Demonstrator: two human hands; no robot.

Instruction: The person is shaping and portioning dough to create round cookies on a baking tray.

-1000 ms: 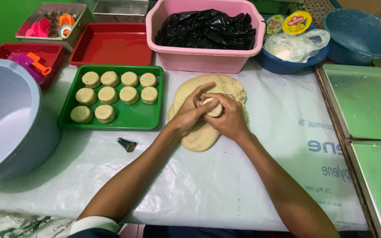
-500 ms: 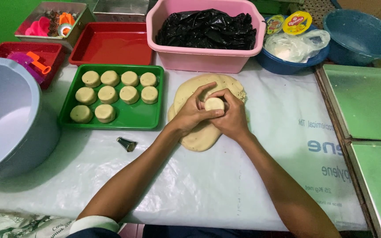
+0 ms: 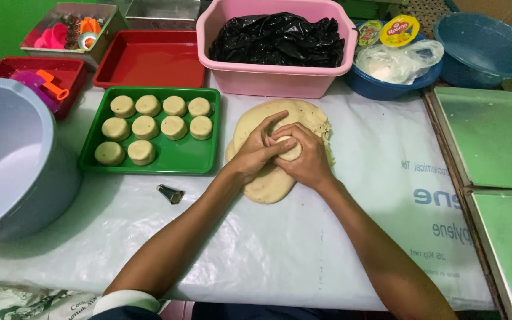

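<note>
White plastic sheet [image 3: 303, 249] covers table; I see left hand [image 3: 256, 151] and right hand [image 3: 309, 157] both closed around dough disc [image 3: 290, 148] over dough slab [image 3: 268, 184], green tray [image 3: 176, 160] beside.

1. You see two round packets [image 3: 399, 31], yellow and green with red, in the blue bowl [image 3: 386, 89] far right of the pink tub.
2. Under your arms lies a white plastic sack sheet [image 3: 386, 237] with blue print.
</note>
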